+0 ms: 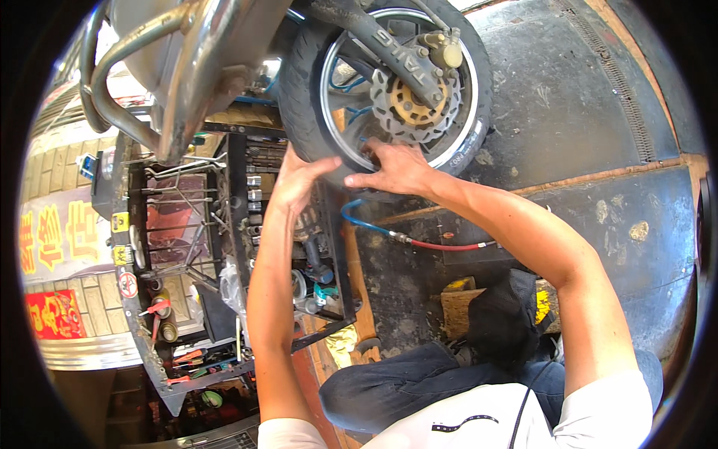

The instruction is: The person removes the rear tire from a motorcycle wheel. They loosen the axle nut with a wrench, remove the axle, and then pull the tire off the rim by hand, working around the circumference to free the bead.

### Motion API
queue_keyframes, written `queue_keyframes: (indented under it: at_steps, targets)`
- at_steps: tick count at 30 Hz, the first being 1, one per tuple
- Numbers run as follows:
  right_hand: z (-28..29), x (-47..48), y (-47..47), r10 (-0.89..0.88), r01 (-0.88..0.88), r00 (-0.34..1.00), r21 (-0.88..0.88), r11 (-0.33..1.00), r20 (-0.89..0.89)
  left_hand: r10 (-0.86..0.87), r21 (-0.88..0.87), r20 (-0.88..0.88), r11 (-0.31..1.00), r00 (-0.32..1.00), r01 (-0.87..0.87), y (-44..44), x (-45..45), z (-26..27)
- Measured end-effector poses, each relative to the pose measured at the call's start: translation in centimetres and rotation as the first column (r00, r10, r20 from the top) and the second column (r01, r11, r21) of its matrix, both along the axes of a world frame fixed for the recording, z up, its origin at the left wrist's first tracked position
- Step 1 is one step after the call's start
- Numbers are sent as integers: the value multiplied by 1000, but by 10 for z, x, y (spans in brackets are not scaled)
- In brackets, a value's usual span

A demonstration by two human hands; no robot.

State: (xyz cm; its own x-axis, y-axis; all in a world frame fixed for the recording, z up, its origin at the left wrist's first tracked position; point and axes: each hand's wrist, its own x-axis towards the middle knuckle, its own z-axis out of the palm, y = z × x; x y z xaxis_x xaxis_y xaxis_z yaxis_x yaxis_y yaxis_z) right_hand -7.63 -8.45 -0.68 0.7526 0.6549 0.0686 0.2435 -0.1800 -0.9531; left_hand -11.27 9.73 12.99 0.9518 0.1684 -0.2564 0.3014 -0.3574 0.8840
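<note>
The front wheel of a motor scooter stands at the top centre, with a black tyre, a silver rim and a wavy brake disc. My left hand holds the tyre's lower left side, its thumb across the tread and its fingers mostly hidden behind. My right hand grips the wheel's lower edge, thumb on the tyre and fingers reaching over the rim towards the spokes. A grey fork leg marked TAILG runs down to the hub, and a brake caliper sits beside it.
A tool cart with sockets, wrenches and screwdrivers stands on the left. Above it juts a metal tube guard. A blue air hose joins a red hose on the dark floor mat. A black mesh bag lies by my legs.
</note>
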Motion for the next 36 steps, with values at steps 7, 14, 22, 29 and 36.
queue_keyframes:
  at_steps: [7,14,22,29,36]
  targets:
    - [-65,-64,-61,-178,62,817,223,973,548,-19,45,174,999,984,11,-7,-2,-9]
    - [-148,-50,-161,118,51,860,-313,948,496,39,50,298,997,954,-57,-6,-5,-26]
    - [-208,-87,-92,269,-68,881,-458,886,390,113,-75,350,993,930,-92,-13,-23,-46]
    - [-231,-93,-16,362,-197,916,-589,784,176,218,-208,206,962,954,-175,-8,-68,-68]
    - [-238,-99,1,263,-70,915,-523,850,305,123,-191,169,977,978,-90,5,-89,-79]
